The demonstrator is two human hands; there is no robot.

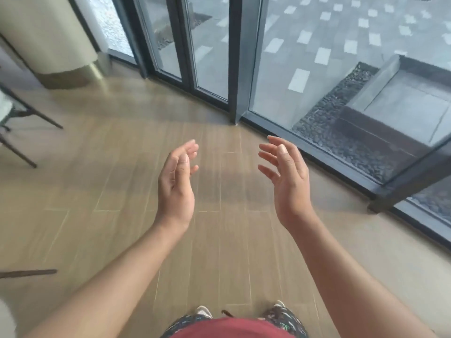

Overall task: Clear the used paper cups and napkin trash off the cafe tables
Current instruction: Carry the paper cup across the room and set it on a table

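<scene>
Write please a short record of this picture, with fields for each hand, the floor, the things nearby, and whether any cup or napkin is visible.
left hand: raised in front of the body, fingers relaxed, holds nothing
right hand: raised, fingers spread, holds nothing
hands together: apart, palms turned toward each other
floor: wood-look planks, the person stands on it
ahead: glass doors with dark frames, paving outside
upper left: pale round column
left edge: dark chair legs, blurred
task items: none in view
</scene>
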